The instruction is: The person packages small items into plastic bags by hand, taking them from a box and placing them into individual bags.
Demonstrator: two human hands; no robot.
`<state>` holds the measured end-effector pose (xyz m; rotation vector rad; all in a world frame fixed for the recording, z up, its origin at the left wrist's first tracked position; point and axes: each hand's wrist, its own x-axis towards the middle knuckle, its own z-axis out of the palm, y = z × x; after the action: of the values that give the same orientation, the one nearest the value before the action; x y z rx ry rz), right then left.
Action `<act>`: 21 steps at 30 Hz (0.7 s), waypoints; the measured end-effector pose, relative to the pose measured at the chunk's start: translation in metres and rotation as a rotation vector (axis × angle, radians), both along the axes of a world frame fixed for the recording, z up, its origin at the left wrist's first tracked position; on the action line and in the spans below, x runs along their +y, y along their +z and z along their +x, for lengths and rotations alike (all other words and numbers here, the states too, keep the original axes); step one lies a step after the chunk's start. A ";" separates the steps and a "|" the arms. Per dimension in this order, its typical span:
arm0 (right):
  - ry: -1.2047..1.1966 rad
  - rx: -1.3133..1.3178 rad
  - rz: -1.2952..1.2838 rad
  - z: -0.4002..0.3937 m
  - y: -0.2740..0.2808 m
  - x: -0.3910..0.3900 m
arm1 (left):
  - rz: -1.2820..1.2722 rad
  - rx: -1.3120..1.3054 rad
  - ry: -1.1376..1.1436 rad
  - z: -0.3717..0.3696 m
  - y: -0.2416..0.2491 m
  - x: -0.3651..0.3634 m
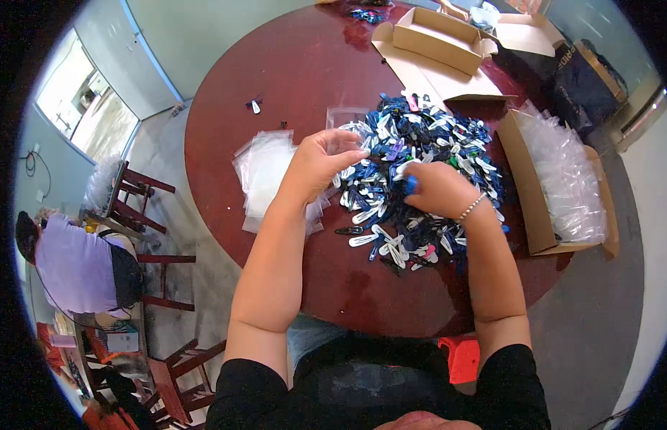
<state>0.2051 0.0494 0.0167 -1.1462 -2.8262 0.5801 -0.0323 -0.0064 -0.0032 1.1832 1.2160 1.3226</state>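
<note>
A wide heap of snap hair clips [448, 140], mostly blue, white and black, lies on the round table. At its left edge, my left hand [320, 163] is curled, thumb and fingers around a small clear plastic bag [346, 115] whose upper part shows beyond the fingers. Over the heap, the fingers of my right hand [444, 190] are bent down and pinch blue hair clips [411, 184]; how many cannot be made out. Beside my left forearm lies a stack of flat clear bags [265, 175], partly covered by the arm.
On the right, a cardboard box [523, 183] holds filled clear bags [566, 179]. Open cardboard boxes [441, 39] stand at the back of the dark red table [226, 107], near another person's hand [454, 10]. A person in a lilac top [79, 261] sits at left by wooden stools [165, 279].
</note>
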 end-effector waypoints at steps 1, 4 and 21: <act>-0.005 0.122 -0.091 -0.008 -0.002 -0.002 | 0.006 -0.006 -0.008 0.000 -0.001 0.000; -0.022 0.334 -0.152 -0.008 -0.009 0.005 | 0.006 -0.014 -0.008 0.000 -0.002 0.001; 0.118 0.117 0.185 -0.018 -0.018 -0.007 | 0.022 0.005 -0.024 0.002 -0.003 0.001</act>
<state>0.1871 0.0425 -0.0017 -0.8902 -2.7909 0.3671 -0.0304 -0.0052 -0.0064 1.2136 1.1902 1.3186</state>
